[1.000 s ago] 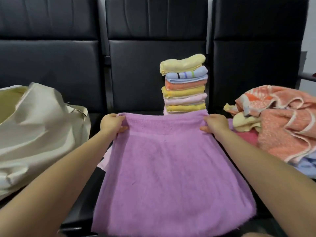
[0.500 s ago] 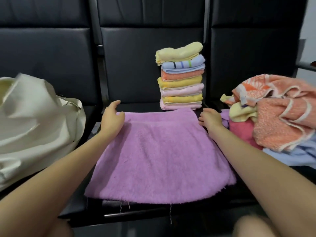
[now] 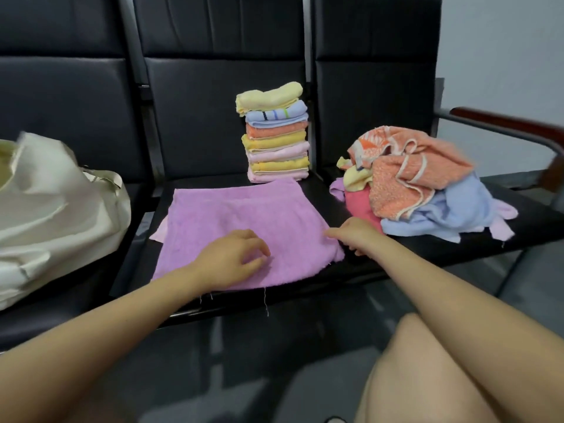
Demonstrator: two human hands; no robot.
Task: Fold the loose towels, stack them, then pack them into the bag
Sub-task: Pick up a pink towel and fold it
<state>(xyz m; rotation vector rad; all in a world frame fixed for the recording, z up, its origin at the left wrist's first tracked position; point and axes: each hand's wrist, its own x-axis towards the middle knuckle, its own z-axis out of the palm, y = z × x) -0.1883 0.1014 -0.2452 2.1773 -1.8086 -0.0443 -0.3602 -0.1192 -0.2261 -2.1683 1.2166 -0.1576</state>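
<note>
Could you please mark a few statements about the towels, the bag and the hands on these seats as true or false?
1. The purple towel lies flat on the middle seat. True.
2. The folded stack has a blue towel on top. False: a pale yellow one tops it.
3. The cream bag sits left of the purple towel. True.
4. The left hand is lifting a towel from the loose pile. False: it rests on the purple towel.

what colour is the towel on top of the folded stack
Pale yellow; the top towel of the folded stack shows best in the head view.
</note>
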